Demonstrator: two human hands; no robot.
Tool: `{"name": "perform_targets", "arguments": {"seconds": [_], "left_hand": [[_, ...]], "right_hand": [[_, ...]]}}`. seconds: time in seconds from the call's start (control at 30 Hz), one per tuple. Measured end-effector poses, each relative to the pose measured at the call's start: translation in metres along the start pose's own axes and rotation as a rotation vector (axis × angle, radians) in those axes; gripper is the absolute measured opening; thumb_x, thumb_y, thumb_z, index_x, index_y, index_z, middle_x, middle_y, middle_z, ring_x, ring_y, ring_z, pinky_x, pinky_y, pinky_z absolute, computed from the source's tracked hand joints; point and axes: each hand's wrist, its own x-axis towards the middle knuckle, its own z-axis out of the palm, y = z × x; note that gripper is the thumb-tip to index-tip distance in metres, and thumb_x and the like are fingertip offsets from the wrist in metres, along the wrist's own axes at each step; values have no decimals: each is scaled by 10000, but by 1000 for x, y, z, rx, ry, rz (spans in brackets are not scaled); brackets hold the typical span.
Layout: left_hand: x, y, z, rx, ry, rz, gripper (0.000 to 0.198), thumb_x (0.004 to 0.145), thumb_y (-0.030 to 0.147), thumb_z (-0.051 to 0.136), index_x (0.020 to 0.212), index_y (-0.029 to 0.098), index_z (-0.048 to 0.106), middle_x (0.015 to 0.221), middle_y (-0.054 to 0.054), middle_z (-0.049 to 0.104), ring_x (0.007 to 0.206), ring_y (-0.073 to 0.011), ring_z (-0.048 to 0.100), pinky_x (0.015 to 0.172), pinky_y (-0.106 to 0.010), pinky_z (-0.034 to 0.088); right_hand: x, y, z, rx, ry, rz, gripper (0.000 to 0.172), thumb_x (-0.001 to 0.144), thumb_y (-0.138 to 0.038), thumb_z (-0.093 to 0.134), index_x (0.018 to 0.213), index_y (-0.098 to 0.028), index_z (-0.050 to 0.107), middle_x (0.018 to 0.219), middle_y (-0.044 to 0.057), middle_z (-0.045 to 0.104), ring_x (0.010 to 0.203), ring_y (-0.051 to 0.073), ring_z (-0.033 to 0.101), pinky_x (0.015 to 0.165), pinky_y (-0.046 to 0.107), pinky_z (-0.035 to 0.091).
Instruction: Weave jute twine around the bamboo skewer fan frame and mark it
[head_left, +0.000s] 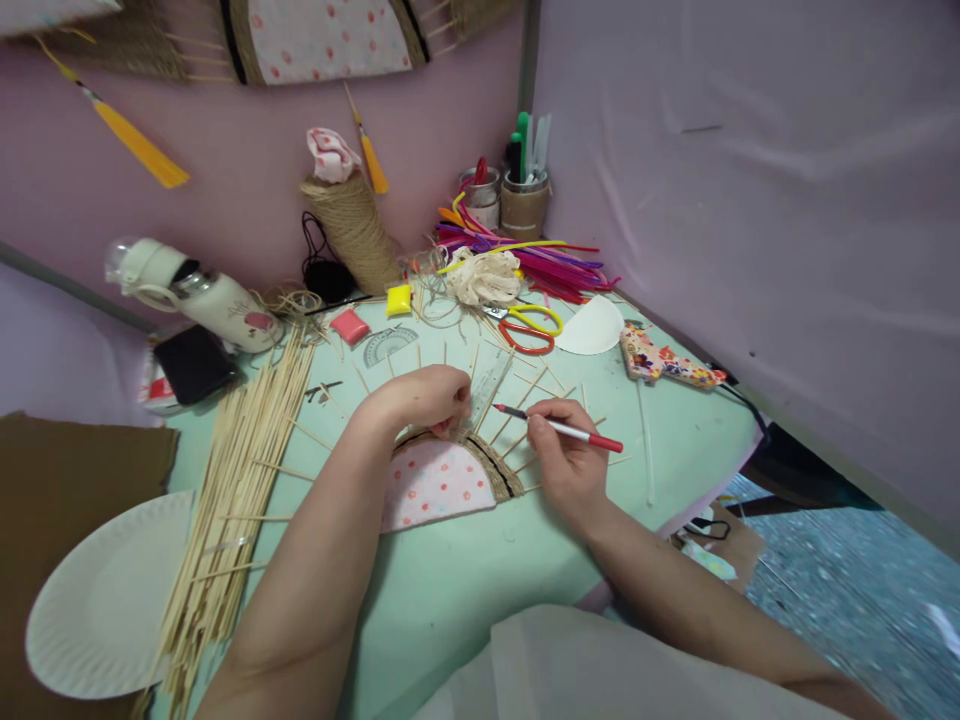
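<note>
A half-round craft piece (439, 485) lies on the table, its middle white cloth with pink dots, its rim wrapped in twine with a black band. Thin wooden sticks (531, 390) fan outward from that rim. My left hand (439, 395) bends over the top of the rim, fingers closed on the lower end of a clear ruler (491, 388); part of the grip is hidden. In my right hand (570, 455) is a red and white pen (574, 431), its tip pointing left towards the ruler above the sticks.
Loose bamboo sticks (240, 480) and a paper plate (112, 600) lie left. Behind are a bottle (202, 295), twine spool (352, 225), protractor (391, 345), scissors (529, 335) and pipe cleaners (555, 265). A flower-patterned glue gun (664, 362) lies right.
</note>
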Motion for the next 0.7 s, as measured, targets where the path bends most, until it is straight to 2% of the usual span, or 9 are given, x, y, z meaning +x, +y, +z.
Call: {"name": "perform_targets", "arguments": {"seconds": [0.53, 0.7], "left_hand": [[1, 5, 1, 45, 2, -40, 132, 672, 165, 485, 779, 177, 562, 689, -32, 671, 532, -140, 629, 499, -210, 423], [5, 0, 2, 12, -20, -43, 129, 671, 175, 491, 784, 172, 554, 741, -53, 687, 555, -151, 647, 513, -217, 441]], "right_hand": [[1, 0, 0, -37, 11, -7, 99, 862, -288, 531, 875, -203, 581, 744, 9, 563, 668, 144, 537, 580, 270, 426], [11, -8, -5, -60, 16, 13, 118, 862, -305, 528, 864, -197, 576, 764, 18, 580, 678, 145, 541, 582, 266, 426]]}}
